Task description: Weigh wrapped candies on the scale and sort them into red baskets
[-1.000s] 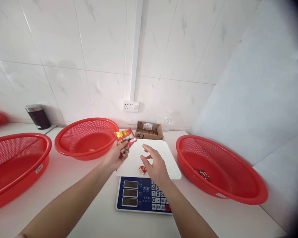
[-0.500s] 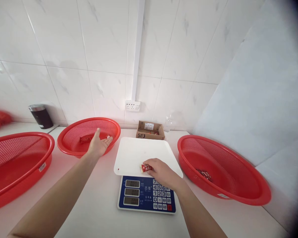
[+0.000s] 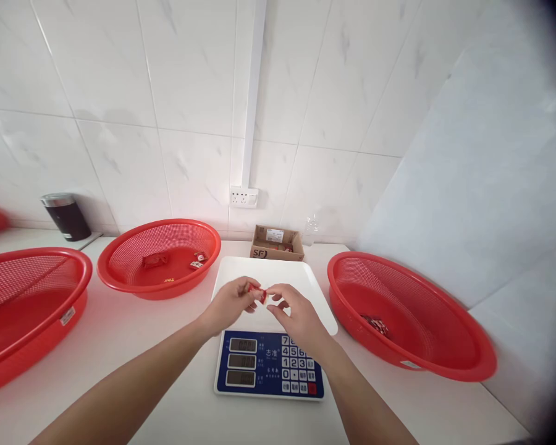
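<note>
So the little red packet is up in the air just over the white tray of the scale, right between both hands. It lies roughly sideways, long axis left to right. The left hand has its end pinched between thumb and fingertips, fingers tight. The right hand comes at the opposite end with thumb and forefinger narrow and touching it, but I can't tell if they really grip. Both are about equally near. The basket off left holds a few packets; another basket sits right.
</note>
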Demonstrator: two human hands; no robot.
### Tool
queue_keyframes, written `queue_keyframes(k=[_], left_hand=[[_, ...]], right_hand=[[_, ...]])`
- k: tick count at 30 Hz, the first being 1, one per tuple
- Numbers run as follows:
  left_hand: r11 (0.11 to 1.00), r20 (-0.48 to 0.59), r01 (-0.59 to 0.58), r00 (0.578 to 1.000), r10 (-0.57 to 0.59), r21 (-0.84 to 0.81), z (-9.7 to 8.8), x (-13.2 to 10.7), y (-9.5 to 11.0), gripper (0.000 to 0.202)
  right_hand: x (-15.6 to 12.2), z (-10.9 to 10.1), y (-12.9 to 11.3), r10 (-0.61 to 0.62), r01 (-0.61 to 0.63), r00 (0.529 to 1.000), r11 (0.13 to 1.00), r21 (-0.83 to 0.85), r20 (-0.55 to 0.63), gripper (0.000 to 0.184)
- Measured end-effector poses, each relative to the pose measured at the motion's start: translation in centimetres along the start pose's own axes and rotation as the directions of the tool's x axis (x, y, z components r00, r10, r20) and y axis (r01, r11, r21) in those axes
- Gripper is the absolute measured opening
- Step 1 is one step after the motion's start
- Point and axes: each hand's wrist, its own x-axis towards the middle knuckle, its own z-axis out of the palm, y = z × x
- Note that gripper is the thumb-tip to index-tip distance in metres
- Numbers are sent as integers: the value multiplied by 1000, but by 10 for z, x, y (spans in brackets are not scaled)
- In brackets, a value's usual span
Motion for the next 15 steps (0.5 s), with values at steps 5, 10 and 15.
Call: queue_keyframes(k=[5,10,15], left_hand=[[956,-429,-59,884,184,288,-68,17,12,26],[769,-525,37,751,399,638,-106,2,-2,46],[628,-468,-53,620,630,776,-81,-37,-45,35]], right_hand=[[-17,-23,17,106,-109,994,990,-88,-37,25],[-43,-66,38,207,-255,958,933,-255,-199,30],[-83,-113,67,391,-534,832,757,-377,-393,39]])
